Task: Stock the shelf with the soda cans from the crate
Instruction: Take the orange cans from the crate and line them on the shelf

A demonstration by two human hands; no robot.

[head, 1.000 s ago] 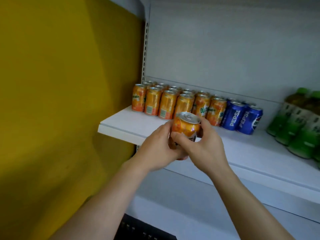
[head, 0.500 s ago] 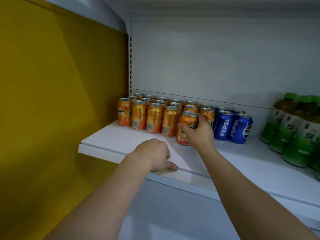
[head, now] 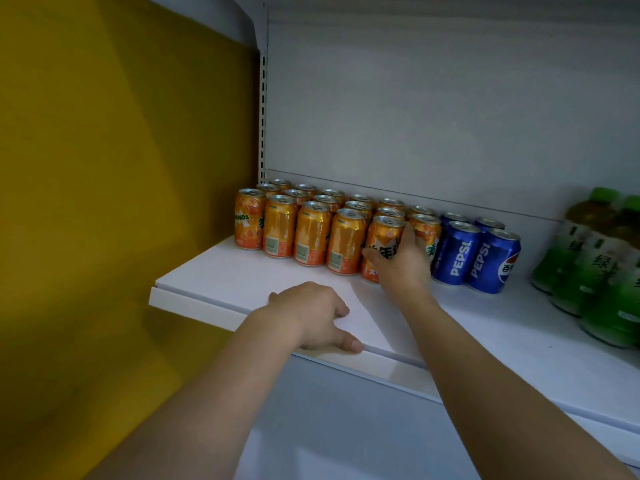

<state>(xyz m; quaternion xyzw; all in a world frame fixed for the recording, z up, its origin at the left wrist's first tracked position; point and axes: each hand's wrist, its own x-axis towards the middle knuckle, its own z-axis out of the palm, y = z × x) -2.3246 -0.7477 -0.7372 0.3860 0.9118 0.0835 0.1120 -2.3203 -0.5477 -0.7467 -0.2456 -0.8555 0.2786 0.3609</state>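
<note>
A second ago both hands held the orange can (head: 380, 249) in the air at centre frame, before the shelf (head: 221, 271). Now it stands in the front row, gripped by the right hand (head: 401, 263), while the left hand (head: 311, 315) rests on the shelf's front edge.

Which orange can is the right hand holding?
The front-row orange can nearest the Pepsi cans; the right hand wraps only this one.
</note>
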